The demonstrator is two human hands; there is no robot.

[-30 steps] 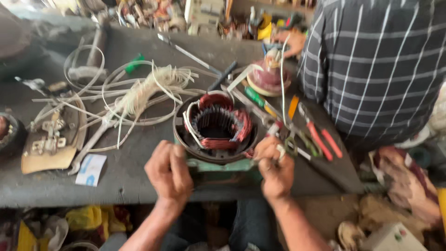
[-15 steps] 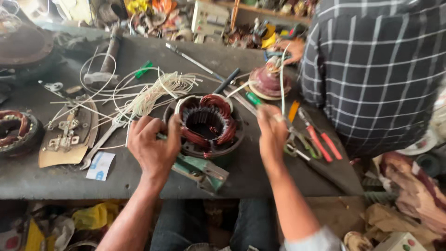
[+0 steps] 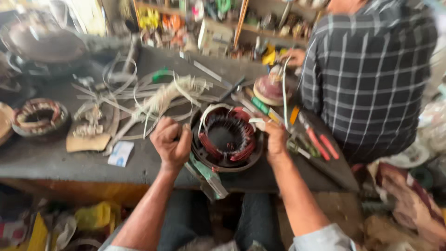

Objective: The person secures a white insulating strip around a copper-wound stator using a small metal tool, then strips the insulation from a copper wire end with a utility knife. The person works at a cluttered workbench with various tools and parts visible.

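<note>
A round motor stator (image 3: 226, 138) with reddish copper windings lies on the dark workbench (image 3: 55, 160) in front of me. My left hand (image 3: 171, 142) is closed against its left rim, fingers curled tight. My right hand (image 3: 274, 135) grips the right rim, with a white strip of insulation by the fingers. A green-tinted metal piece (image 3: 208, 173) sticks out under the stator toward me. The picture is blurred.
A person in a checked shirt (image 3: 367, 69) works at the right on another winding (image 3: 270, 88). Red-handled pliers (image 3: 320, 142) lie right of the stator. White wire and strips (image 3: 172, 93) are heaped at the left, with another stator (image 3: 39, 116) and a small card (image 3: 120, 153).
My hands have shifted from the stator's near edge up to its left and right rims. The camera has moved closer and the view has blurred.
</note>
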